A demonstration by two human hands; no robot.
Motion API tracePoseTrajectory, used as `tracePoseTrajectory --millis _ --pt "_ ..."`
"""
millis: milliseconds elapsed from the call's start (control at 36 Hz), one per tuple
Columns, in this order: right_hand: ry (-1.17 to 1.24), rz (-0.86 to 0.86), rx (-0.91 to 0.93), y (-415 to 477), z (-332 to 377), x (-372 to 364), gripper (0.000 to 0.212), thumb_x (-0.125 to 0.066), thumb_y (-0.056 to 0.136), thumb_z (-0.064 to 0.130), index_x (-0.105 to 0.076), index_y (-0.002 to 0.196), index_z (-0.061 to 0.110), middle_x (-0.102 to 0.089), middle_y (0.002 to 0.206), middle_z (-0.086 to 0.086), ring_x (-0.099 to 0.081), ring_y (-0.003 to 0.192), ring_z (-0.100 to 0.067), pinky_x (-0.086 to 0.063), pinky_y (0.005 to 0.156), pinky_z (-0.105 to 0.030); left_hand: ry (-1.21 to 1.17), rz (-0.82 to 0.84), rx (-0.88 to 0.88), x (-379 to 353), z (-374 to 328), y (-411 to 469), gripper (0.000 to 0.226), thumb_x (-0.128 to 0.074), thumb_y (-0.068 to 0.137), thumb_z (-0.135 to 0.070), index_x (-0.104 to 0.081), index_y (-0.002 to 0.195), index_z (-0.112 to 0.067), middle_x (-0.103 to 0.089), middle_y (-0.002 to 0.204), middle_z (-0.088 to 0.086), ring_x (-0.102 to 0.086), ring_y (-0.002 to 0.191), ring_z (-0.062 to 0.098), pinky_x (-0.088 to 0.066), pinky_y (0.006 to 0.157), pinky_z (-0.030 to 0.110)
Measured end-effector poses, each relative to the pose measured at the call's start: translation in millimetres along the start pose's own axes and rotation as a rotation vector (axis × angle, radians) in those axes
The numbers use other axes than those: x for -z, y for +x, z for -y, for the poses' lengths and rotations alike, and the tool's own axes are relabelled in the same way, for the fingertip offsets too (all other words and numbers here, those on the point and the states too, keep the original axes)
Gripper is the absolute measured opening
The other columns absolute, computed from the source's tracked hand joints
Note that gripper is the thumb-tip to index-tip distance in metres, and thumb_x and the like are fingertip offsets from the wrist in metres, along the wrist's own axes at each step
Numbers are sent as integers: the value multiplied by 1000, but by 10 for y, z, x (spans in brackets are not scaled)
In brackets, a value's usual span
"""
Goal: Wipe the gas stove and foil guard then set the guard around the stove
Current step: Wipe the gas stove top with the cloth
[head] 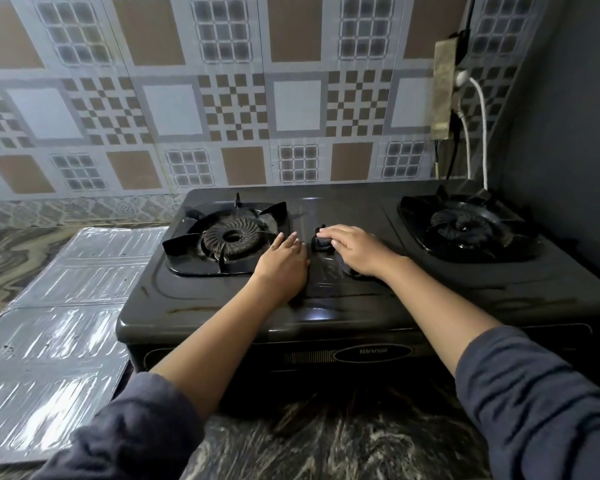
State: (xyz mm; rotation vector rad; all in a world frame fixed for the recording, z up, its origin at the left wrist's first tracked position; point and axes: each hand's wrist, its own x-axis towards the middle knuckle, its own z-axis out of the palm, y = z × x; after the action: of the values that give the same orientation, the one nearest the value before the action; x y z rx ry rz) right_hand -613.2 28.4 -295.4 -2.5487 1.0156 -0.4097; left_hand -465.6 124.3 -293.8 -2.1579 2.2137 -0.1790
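A dark two-burner gas stove stands on the marble-pattern counter. Its left burner and right burner carry black pan supports. My left hand lies flat on the stove top just right of the left burner and holds nothing. My right hand presses on the middle of the stove top, over what looks like a small dark cloth that it mostly hides. The silver foil guard lies flat on the counter to the left of the stove, with its edge tucked against the stove's side.
A patterned tile wall rises right behind the stove. At the back right a socket strip hangs with a white cable and black cables running down behind the stove. A dark wall closes the right side.
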Motion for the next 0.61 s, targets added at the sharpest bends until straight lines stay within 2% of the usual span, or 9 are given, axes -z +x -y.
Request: tracePoseTrajectory --millis 111,222,333,472,611 --pt "5 -14 -19 -111 24 7 38 -35 98 11 -50 132 19 -47 143 0 -37 135 -19 -25 113 -33 -127 9 8 -13 8 -83 49 -23 101 -20 -21 145 2 -23 154 16 -12 146 22 -10 120 31" --pt "0 -22 -38 -248 28 38 38 -35 98 10 -50 132 16 -46 143 -3 -36 136 -19 -23 112 -30 -187 -6 -24 24 9 -179 48 -23 101 -17 -19 145 3 -21 155 16 -14 146 20 -2 114 21" --pt "-8 -97 -116 -372 -34 43 37 -36 97 10 -52 130 15 -48 142 -4 -39 133 -22 -28 112 -32 -264 8 -40 26 79 -240 48 -29 100 -18 -24 145 -1 -23 155 15 -18 145 22 -9 118 25" --pt "-45 -280 -331 -459 -22 -9 38 -32 98 14 -50 131 16 -45 144 -1 -41 130 -24 -36 106 -35 -297 11 -59 46 131 -324 45 -32 99 -16 -33 142 -3 -28 153 12 -22 144 22 -13 117 26" --pt "-84 -305 -419 -382 152 -73 40 -35 95 10 -48 132 15 -43 145 -2 -42 127 -30 -35 104 -36 -305 13 -76 59 192 -367 44 -34 99 -17 -35 141 -4 -30 153 10 -23 144 21 -16 118 27"
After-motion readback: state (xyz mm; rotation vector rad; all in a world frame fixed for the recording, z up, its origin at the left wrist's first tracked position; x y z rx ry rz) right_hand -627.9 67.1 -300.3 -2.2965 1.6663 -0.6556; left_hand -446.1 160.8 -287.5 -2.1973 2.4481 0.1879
